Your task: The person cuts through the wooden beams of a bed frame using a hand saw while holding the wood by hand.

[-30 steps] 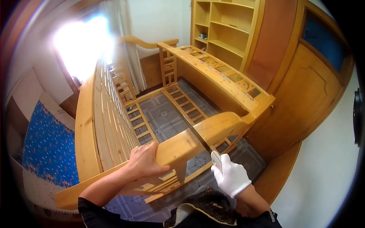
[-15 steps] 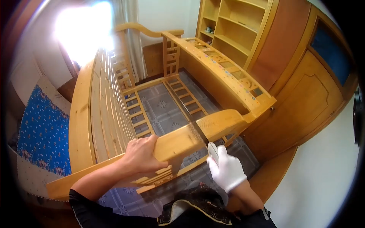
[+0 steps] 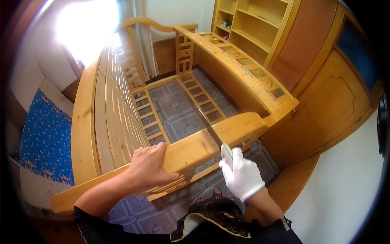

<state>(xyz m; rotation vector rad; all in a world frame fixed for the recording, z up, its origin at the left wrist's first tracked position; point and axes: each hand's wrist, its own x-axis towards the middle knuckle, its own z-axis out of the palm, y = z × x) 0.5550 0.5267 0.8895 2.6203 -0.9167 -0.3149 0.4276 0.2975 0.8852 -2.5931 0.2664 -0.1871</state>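
My left hand (image 3: 148, 163), bare, grips the thick wooden end board (image 3: 189, 151) of a pine bed frame, its thumb over the near edge. In a white knit glove, my right hand (image 3: 243, 175) is closed round the pale grey handle of a handsaw (image 3: 213, 135). The long, thin blade crosses the board's top edge to the right of my left hand and points away over the frame. Pale roughened wood shows beside the blade. How deep the blade sits in the board I cannot tell.
A slatted panel (image 3: 115, 122) stands along the left side, and a rail with cutouts (image 3: 243, 67) runs along the right. Beyond are a shelf unit (image 3: 254, 38) and a wooden door (image 3: 329, 97). Blue patterned fabric (image 3: 46, 138) lies far left. Grey floor tiles (image 3: 172, 105) show between the rails.
My gloved right hand has pushed the saw slightly forward, bringing its handle closer to the board. My left hand keeps its grip. The view has shifted a little, and feet now show below.
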